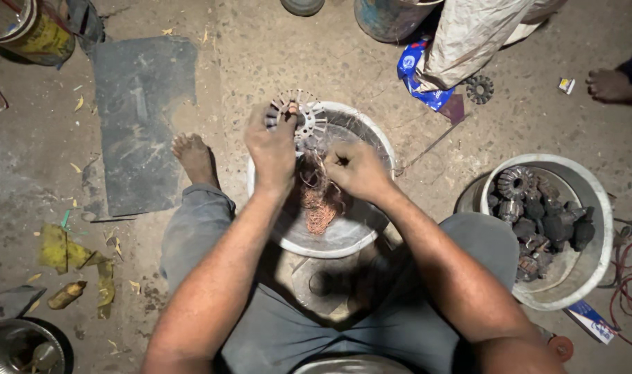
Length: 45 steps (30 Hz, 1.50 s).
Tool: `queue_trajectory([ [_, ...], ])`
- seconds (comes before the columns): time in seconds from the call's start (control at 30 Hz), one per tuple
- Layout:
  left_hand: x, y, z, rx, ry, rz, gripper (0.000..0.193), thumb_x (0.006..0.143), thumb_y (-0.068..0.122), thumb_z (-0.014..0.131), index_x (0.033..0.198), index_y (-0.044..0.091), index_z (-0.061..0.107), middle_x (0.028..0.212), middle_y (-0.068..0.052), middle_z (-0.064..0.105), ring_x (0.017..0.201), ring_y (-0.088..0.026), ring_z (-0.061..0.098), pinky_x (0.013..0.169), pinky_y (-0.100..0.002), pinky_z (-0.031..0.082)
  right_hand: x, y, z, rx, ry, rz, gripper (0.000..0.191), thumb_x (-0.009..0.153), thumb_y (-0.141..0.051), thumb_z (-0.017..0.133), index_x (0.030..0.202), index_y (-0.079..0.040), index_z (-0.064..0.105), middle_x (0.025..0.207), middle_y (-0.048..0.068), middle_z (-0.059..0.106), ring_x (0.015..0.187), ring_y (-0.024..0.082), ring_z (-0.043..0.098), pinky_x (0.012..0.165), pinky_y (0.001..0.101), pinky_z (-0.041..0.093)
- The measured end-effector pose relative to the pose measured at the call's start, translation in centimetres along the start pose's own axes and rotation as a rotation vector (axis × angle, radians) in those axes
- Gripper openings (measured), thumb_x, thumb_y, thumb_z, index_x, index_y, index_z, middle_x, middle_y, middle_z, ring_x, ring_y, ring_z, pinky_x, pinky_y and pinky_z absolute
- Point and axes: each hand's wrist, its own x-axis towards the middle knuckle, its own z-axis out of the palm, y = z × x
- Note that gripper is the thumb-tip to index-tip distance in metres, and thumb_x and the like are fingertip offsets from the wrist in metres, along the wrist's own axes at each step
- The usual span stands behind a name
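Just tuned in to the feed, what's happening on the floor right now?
A person sits on the floor over a white bowl. The left hand grips a round slotted metal motor core, and the right hand pinches thin copper wire that hangs from it in a tangle into the bowl. To the right, a second bowl holds a heap of dark, similar motor cores. Another person's bare foot shows at the top right.

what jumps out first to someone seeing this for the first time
At centre, the left hand grips a slotted metal motor core while the right hand pulls copper wire from it over a white bowl. To the right, a second white bowl holds dark motor cores.
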Motion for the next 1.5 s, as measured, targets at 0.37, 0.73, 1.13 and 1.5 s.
queue_trajectory([
  [0.37,0.1,1.1,0.1,0.122,0.008,0.087,0.019,0.090,-0.009,0.062,0.108,-0.002,0.063,0.094,-0.005,0.067,0.088,-0.012,0.063,0.080,-0.027,0.053,-0.7,-2.1,-0.3,0.110,0.348,-0.182,0.007,0.088,-0.008,0.065,0.088,-0.002,0.067,0.083,0.005,0.069,0.078,0.014,0.066,0.073,0.0316,0.054],
  [0.73,0.0,-0.1,0.2,0.201,0.031,0.036,0.017,0.090,-0.007,0.071,0.106,-0.003,0.068,0.094,-0.008,0.071,0.088,-0.012,0.063,0.079,-0.029,0.053,0.0,-0.6,0.3,0.168,0.220,-0.087,0.022,0.085,-0.011,0.065,0.103,0.000,0.071,0.091,0.007,0.072,0.080,0.016,0.065,0.073,0.0324,0.054],
  [1.13,0.0,1.0,0.4,0.090,-0.083,0.130,0.018,0.094,-0.002,0.062,0.112,-0.002,0.065,0.099,-0.008,0.070,0.093,-0.015,0.065,0.084,-0.030,0.055,-0.5,-2.5,-0.3,-0.049,0.430,-0.122,0.005,0.079,-0.004,0.067,0.078,-0.002,0.063,0.077,0.008,0.066,0.074,0.017,0.065,0.070,0.0337,0.053],
  [1.5,0.2,1.8,0.1,0.252,-0.043,0.051,0.013,0.093,0.002,0.073,0.103,-0.001,0.066,0.085,-0.006,0.069,0.078,-0.012,0.063,0.067,-0.028,0.053,0.5,-0.6,0.2,-0.049,0.181,0.166,0.009,0.084,-0.009,0.065,0.080,-0.002,0.069,0.074,0.009,0.070,0.069,0.016,0.066,0.067,0.0330,0.054],
])
